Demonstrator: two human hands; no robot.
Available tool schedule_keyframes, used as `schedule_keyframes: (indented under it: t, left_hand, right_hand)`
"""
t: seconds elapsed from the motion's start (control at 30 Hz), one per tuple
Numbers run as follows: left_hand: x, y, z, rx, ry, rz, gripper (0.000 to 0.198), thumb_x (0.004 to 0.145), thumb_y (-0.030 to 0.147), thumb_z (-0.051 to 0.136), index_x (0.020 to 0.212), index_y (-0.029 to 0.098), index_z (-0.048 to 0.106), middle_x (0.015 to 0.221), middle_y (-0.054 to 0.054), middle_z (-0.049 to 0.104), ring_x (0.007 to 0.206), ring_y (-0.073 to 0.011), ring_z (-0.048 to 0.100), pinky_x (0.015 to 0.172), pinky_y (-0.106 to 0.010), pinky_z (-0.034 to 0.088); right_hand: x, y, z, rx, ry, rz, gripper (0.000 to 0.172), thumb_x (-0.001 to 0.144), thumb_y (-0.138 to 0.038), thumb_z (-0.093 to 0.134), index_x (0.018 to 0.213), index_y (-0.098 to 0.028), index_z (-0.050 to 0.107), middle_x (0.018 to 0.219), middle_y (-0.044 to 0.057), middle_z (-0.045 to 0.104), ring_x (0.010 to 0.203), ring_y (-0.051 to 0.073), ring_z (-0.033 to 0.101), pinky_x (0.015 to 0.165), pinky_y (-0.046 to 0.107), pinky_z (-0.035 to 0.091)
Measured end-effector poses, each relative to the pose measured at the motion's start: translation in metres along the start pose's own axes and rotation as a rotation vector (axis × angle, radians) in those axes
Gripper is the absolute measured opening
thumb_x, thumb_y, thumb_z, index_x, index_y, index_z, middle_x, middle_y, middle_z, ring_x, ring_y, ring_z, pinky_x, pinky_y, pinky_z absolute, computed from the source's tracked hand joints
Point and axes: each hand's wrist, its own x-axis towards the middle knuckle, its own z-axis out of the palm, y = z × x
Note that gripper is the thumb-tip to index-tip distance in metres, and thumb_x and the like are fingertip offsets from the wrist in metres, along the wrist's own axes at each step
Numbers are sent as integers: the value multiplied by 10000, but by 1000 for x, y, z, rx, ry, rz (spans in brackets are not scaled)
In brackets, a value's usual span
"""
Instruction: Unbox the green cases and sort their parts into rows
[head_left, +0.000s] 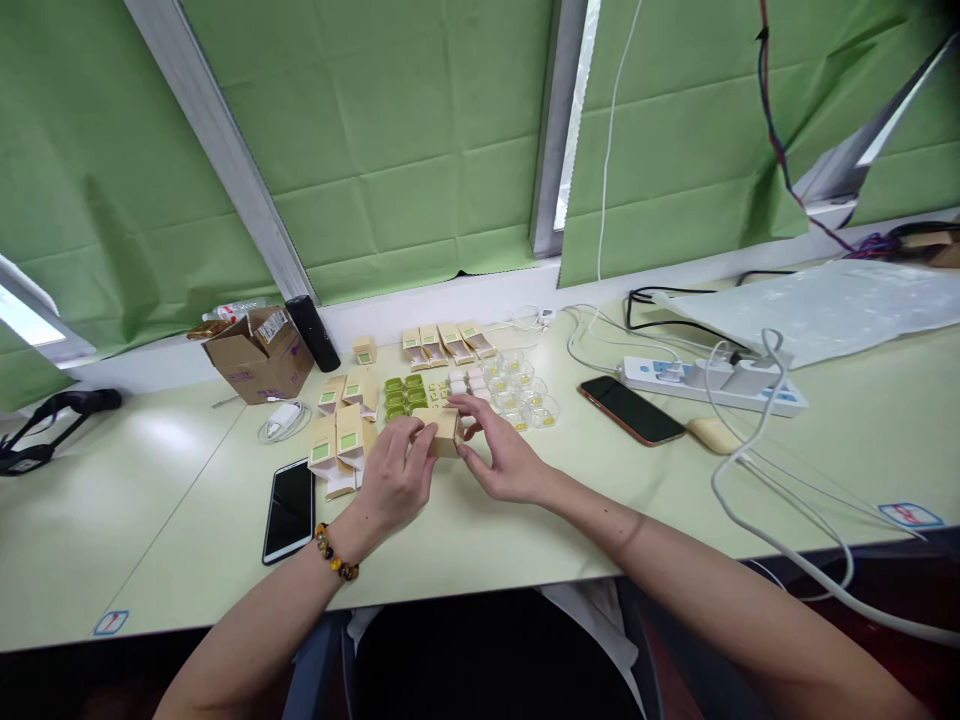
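Between my two hands, just above the table, is a small tan cardboard box (441, 432). My left hand (396, 470) grips its left side, with the fingers bent over the top. At the box's right end, my right hand (501, 452) holds it between thumb and fingers. Several open tan boxes (324, 445) with green labels stand left of my left hand. Behind my hands sit green plastic cups (405, 392), small yellowish pieces (438, 391), pale pink and white pieces (469, 383) and clear plastic cups (525, 392).
More open boxes (448, 345) and one closed box (364, 350) stand farther back. A white-framed phone (289, 510) lies at left, a dark phone (630, 408) at right near a power strip (712, 387) with loose cables. A brown carton (259, 358) and a black cylinder (313, 333) stand back left.
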Motion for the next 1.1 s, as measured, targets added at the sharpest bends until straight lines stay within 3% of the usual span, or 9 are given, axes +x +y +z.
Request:
schedule_keyframes:
  t: [0.23, 0.4, 0.53, 0.67, 0.77, 0.9, 1.0, 1.1]
  left_hand:
    - [-1, 5, 3, -3, -47, 22, 577, 972, 116, 549, 1534, 193, 442, 1294, -208, 604, 1246, -371, 596, 1046, -599, 556]
    - [-1, 10, 6, -10, -79, 19, 551, 981, 96, 519, 1518, 195, 445, 1309, -214, 599, 1261, -370, 593, 1040, -584, 563]
    - [-1, 8, 7, -61, -86, -37, 570, 972, 79, 512, 1518, 211, 418, 1309, -209, 598, 1269, -364, 592, 1038, -582, 561]
    - [-5, 5, 10, -153, -79, -153, 601, 955, 125, 584, 1516, 183, 377, 1360, -219, 576, 1321, -368, 568, 1084, -581, 545]
    - [-9, 2, 15, -230, -35, -230, 638, 952, 150, 613, 1526, 181, 335, 1388, -216, 563, 1322, -351, 580, 1082, -564, 551]
    - [-10, -1, 20, -326, 33, -243, 625, 981, 155, 592, 1523, 214, 287, 1413, -196, 534, 1309, -309, 596, 1054, -540, 565]
    - [-8, 0, 17, -364, 13, -218, 505, 994, 129, 559, 1450, 227, 366, 1374, -172, 544, 1337, -299, 563, 1101, -558, 530]
    - [-3, 5, 10, -369, -24, -252, 459, 998, 110, 532, 1430, 223, 424, 1359, -171, 553, 1336, -299, 553, 1120, -551, 517]
  right_hand:
    - [0, 0, 5, -95, 17, -111, 850, 845, -50, 558, 1593, -315, 253, 1605, 178, 345, 1377, 344, 503, 947, 498, 618]
    - [0, 4, 8, -92, 36, -79, 882, 777, -25, 567, 1563, -303, 280, 1536, 178, 362, 1284, 325, 542, 913, 492, 626]
    - [0, 7, 7, -71, 119, -45, 801, 777, -36, 557, 1501, -292, 328, 1488, 166, 419, 1365, 348, 503, 1004, 532, 596]
    - [3, 7, 6, 125, 217, 143, 577, 907, -139, 550, 1427, -293, 353, 1439, 148, 491, 1010, 244, 673, 850, 466, 647]
    - [8, 7, 5, 398, 276, 197, 471, 988, -273, 581, 1394, -337, 351, 1415, 108, 489, 903, 186, 690, 739, 399, 674]
    - [13, 9, 3, 606, 338, 227, 493, 975, -442, 695, 1356, -370, 391, 1335, 49, 535, 799, 140, 666, 738, 401, 702]
    - [14, 11, 1, 611, 385, 256, 517, 951, -496, 725, 1343, -368, 413, 1299, 43, 564, 822, 155, 660, 712, 385, 696]
    - [13, 14, -1, 402, 479, 240, 481, 956, -437, 715, 1344, -350, 445, 1252, 60, 583, 1000, 221, 661, 775, 402, 673]
